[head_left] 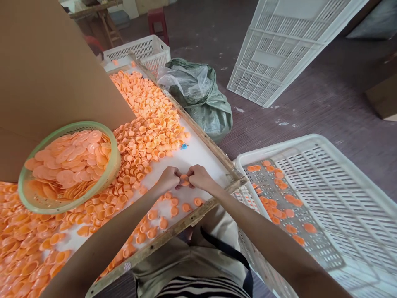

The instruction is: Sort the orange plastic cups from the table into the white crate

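Over the white tabletop near its front edge, my left hand (170, 178) and my right hand (198, 177) meet, thumbs and fingers closed on one small orange plastic piece (184, 180) between them. Its exact shape is partly covered by my fingers. Just below my hands lie several loose orange plastic caps (174, 201). A large heap of orange cup-shaped pieces (149, 128) spreads over the table to the left and far side. On the heap rests a pale green basket (116, 165) filled with flat orange discs (72, 155).
A large white slatted crate (347, 182) with scattered orange pieces (290, 199) stands at my right. Wooden strips (204, 136) edge the table. Beyond are a green sack (214, 111), stacked white crates (279, 54) and a red stool (157, 20). A cardboard sheet (56, 70) rises at left.
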Demonstrator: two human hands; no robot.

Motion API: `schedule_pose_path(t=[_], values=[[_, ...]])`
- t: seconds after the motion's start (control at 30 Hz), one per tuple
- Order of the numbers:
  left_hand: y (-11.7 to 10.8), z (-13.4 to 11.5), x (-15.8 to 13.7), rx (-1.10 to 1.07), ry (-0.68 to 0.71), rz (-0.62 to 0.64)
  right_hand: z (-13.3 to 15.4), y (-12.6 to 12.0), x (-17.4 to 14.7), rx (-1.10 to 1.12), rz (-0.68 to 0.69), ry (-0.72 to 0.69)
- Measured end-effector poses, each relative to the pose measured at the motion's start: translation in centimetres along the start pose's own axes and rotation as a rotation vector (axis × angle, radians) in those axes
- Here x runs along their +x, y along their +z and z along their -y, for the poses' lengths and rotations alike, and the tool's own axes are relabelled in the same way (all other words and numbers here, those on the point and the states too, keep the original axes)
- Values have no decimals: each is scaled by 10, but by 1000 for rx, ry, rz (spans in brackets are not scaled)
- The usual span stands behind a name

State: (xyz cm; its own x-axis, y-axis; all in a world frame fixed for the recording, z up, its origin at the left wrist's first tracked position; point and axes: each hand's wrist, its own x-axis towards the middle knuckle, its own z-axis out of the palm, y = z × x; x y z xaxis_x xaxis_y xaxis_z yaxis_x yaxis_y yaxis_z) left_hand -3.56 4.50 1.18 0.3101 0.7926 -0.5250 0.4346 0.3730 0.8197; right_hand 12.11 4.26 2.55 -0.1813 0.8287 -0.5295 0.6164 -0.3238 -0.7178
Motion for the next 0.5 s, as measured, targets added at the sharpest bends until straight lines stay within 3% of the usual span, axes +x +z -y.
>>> schedule_pose_path(t=[0.13, 0.27, 0.5], values=[[-1, -9, -1, 10, -63, -12, 21, -8, -4, -74, 95, 86], [-2, -19, -13, 4, -125, -18, 25, -9, -11, -95, 80, 95], [6, -8, -14, -3, -53, -73, 15, -7, -11, -66, 67, 54]])
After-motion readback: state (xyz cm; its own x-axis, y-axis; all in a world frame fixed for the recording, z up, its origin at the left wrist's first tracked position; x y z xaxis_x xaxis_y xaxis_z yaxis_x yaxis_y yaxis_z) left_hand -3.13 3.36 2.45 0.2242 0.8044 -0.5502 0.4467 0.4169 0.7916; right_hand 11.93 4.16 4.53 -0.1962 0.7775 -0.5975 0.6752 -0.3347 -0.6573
